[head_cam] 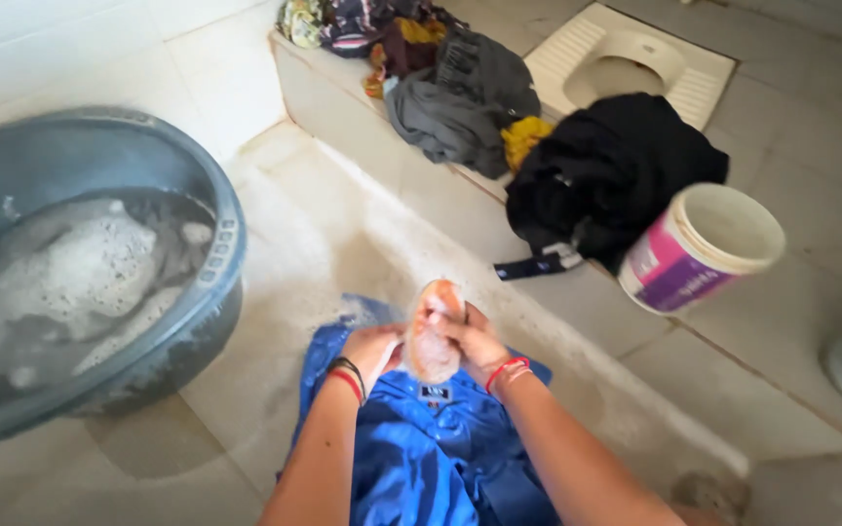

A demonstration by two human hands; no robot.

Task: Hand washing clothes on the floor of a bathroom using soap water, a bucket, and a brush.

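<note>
Blue and wet, a shirt (431,458) lies spread on the tiled floor (275,321), and I take it as my landmark. Just above its collar end I see both hands meeting on an orange-pink bar of soap (433,331), held upright over the cloth. The left hand (374,349) presses the bar from the left with its fingers curled against it, a dark and a red band at that wrist; the right hand (475,343) wraps its fingers around the bar from the right, red threads at its wrist. Left of the shirt stands a large grey tub (216,263) holding sudsy water. Beyond the shirt runs a raised tiled step (343,93), and on it lies a heap of clothes (460,88), with a black garment (606,170) to the right of that heap. Right of the shirt and up on the step lies a white bucket (699,248) with a pink and purple label, tipped on its side against the black garment.
</note>
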